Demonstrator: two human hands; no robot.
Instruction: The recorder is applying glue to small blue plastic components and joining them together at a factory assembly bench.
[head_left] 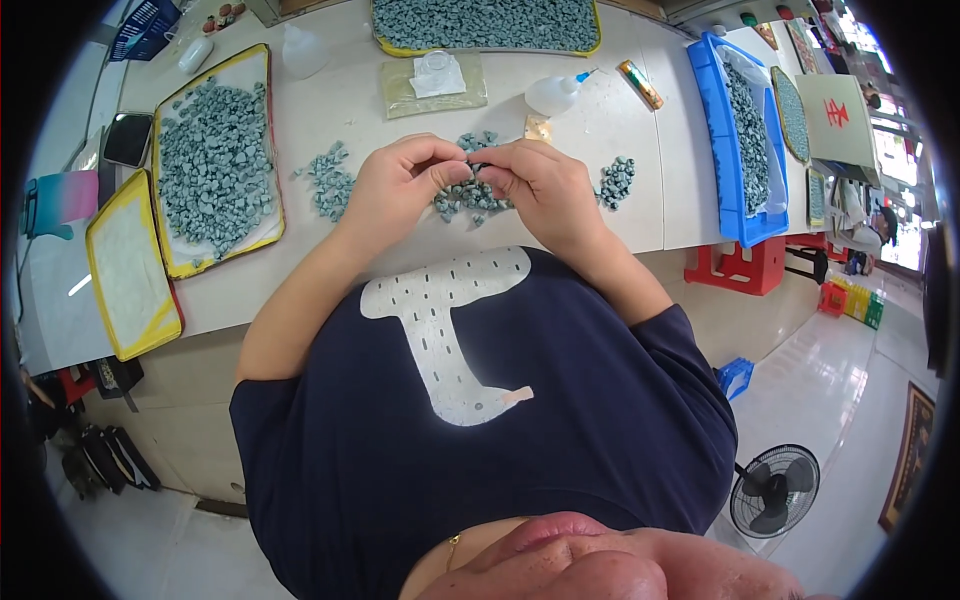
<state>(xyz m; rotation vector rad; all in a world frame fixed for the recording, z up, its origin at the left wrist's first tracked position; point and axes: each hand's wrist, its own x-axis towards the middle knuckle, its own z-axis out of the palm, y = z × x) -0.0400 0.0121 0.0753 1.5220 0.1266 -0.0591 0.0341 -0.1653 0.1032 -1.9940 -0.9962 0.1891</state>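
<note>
My left hand (400, 190) and my right hand (547, 190) meet over the middle of the worktable, thumbs and forefingers pinched close together. Whatever lies between the fingertips is too small and covered to name. Right below them is a loose pile of grey-green stone pieces (470, 200), partly hidden by the hands. A second small heap of stones (330, 183) lies beside my left wrist. Past my right hand sits a smaller cluster of darker, shinier stones (615, 183).
Left stands a yellow-rimmed tray of stones (215, 160), with a bare yellow-edged tray (135, 265) overlapping it. Another full tray (485, 25) is at the back. A squeeze bottle (553, 95) stands beyond my hands. A blue crate (725, 140) holds stones at right.
</note>
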